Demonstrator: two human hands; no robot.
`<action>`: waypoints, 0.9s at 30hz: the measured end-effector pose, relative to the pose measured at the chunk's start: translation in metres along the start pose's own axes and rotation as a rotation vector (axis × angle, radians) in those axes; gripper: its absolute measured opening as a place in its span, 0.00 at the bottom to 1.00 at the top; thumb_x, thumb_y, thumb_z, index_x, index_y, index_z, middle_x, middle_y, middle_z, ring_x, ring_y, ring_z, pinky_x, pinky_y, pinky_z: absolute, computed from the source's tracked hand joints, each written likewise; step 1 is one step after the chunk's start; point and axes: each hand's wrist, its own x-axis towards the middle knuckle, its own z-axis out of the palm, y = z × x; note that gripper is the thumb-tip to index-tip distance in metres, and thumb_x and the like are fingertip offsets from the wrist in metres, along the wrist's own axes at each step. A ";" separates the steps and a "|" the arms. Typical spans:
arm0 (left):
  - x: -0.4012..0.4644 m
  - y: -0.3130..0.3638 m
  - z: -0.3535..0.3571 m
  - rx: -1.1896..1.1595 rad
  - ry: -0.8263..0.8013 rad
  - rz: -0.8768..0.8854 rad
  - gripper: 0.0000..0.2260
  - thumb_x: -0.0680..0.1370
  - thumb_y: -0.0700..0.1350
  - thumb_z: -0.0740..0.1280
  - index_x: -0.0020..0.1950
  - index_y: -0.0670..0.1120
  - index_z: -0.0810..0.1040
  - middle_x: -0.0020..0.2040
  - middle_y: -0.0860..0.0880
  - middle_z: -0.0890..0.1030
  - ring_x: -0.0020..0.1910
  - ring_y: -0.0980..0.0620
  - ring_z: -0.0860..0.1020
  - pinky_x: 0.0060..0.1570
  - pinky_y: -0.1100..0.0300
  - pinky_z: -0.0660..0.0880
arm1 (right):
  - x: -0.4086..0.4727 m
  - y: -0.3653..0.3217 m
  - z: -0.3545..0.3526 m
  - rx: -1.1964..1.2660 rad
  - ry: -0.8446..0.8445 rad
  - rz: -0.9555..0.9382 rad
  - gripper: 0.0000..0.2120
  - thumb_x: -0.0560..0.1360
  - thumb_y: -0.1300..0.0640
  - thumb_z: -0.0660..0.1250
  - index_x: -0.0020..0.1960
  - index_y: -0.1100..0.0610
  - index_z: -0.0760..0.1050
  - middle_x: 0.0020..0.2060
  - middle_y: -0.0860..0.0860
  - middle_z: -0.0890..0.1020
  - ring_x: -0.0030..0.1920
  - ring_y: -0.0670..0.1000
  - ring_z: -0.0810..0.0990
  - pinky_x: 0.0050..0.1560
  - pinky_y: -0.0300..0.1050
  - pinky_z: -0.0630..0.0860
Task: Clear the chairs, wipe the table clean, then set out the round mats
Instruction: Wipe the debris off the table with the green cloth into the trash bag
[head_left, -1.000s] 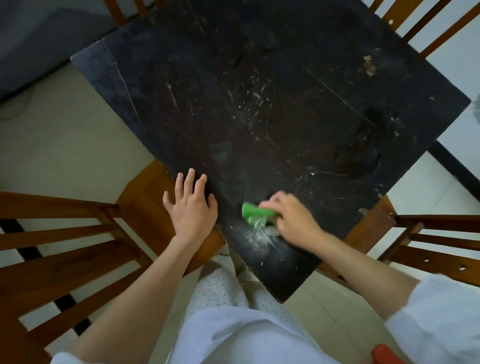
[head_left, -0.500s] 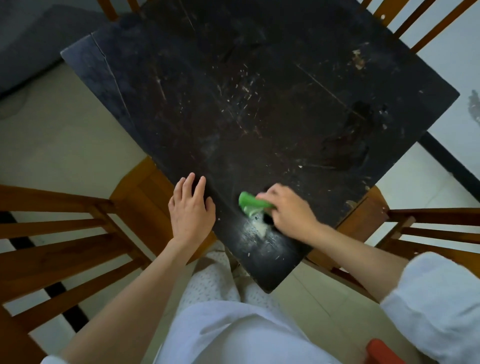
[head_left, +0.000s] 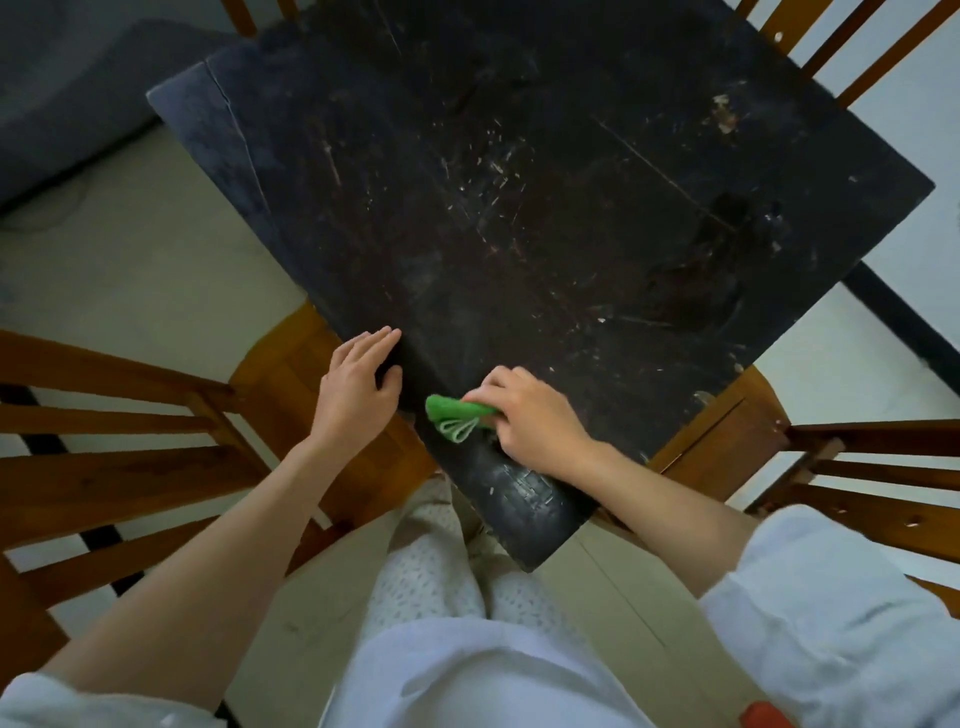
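Observation:
A dark, scratched square table (head_left: 545, 218) fills the view, one corner pointing at me. Pale crumbs and scuffs dot its middle and near corner. My right hand (head_left: 535, 415) presses a folded green cloth (head_left: 454, 415) onto the table near that corner. My left hand (head_left: 358, 387) lies flat with fingers together on the table's left edge, holding nothing. No round mats are in sight.
Wooden chairs stand around the table: one at left (head_left: 130, 447), one at right (head_left: 857, 467), and chair backs at the top right (head_left: 841, 47) and top left (head_left: 244, 13). A grey sofa (head_left: 67, 88) is at the far left. Pale floor tiles lie below.
My right hand has slid the green cloth slightly left along the table near the corner. My left hand has turned and drawn its fingers together on the edge.

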 end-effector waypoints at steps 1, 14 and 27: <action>-0.001 -0.004 -0.001 -0.004 0.032 0.023 0.20 0.80 0.43 0.59 0.73 0.49 0.65 0.73 0.50 0.67 0.73 0.50 0.59 0.71 0.51 0.59 | 0.008 -0.001 -0.004 -0.006 0.034 -0.020 0.17 0.73 0.64 0.61 0.60 0.53 0.75 0.53 0.53 0.75 0.54 0.55 0.72 0.47 0.49 0.71; -0.028 -0.027 0.008 0.037 0.096 -0.052 0.20 0.80 0.42 0.58 0.73 0.46 0.65 0.76 0.48 0.60 0.76 0.48 0.53 0.70 0.41 0.61 | 0.016 -0.015 0.012 -0.215 -0.131 -0.235 0.20 0.70 0.66 0.63 0.60 0.52 0.76 0.56 0.53 0.75 0.56 0.57 0.70 0.49 0.49 0.65; -0.035 -0.009 0.027 0.187 0.021 0.086 0.20 0.81 0.47 0.57 0.74 0.50 0.63 0.76 0.50 0.58 0.76 0.50 0.50 0.72 0.48 0.51 | -0.037 0.019 0.003 -0.026 0.441 0.799 0.17 0.78 0.59 0.59 0.67 0.55 0.69 0.60 0.54 0.72 0.59 0.56 0.72 0.53 0.50 0.71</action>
